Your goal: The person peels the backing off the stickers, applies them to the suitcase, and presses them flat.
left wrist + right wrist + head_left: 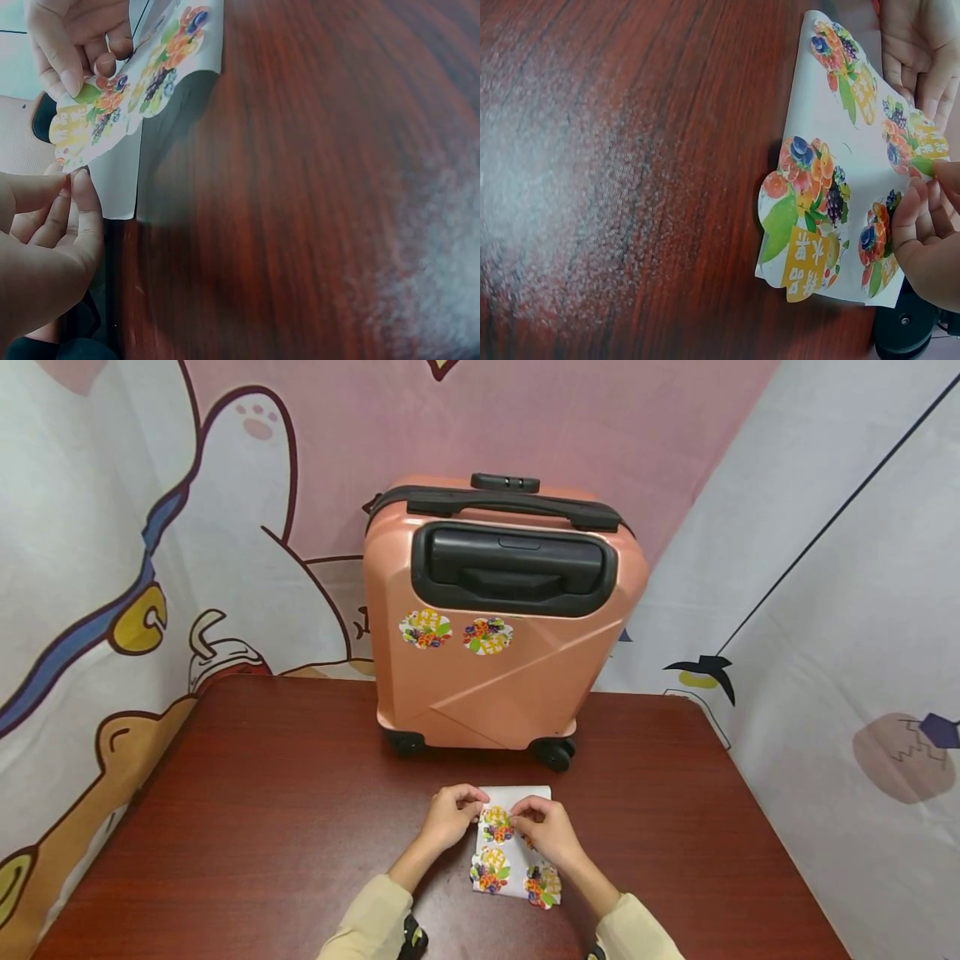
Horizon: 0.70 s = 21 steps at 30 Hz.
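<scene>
Head view first: delicate work on the sticker (497, 824)!

It's high on the sheet (517, 794), between left hand (447, 817) and right hand (551, 834), on the desk (262, 827) before the suitcase (495, 685). Left wrist view: left fingers (88, 204) pinch its edge. Right wrist view: right fingers (909, 217) grasp it by the leaf (923, 165). Steady: a slow, low, even pull should spare it a crease.

Grainy white glare across wrist-view tabletop (300, 187)
</scene>
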### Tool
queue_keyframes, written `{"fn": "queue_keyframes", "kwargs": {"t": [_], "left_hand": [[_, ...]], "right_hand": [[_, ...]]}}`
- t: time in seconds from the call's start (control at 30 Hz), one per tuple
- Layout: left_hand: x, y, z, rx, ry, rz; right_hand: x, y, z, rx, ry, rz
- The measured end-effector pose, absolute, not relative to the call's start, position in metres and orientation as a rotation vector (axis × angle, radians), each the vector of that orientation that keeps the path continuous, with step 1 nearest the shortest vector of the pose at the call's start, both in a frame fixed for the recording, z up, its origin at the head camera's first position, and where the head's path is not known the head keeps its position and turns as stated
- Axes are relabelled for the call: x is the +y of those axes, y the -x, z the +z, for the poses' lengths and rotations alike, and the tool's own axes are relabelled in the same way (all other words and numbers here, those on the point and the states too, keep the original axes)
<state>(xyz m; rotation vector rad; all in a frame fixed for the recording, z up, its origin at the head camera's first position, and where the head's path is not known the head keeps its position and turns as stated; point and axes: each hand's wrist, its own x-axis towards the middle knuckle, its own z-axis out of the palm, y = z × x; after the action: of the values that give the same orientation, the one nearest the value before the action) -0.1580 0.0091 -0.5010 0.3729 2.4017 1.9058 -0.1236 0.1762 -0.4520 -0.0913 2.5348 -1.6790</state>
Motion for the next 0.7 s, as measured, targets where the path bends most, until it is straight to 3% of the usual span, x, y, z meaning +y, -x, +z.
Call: {"fn": "queue_keyframes", "kwargs": {"t": [0.7], "left_hand": [[0.0069, 0.1592, -0.5059, 2.451, -0.371, 1.835]], "right_hand": [[0.1832, 0.1203, -0.448, 2.442, 0.067, -1.766]]}}
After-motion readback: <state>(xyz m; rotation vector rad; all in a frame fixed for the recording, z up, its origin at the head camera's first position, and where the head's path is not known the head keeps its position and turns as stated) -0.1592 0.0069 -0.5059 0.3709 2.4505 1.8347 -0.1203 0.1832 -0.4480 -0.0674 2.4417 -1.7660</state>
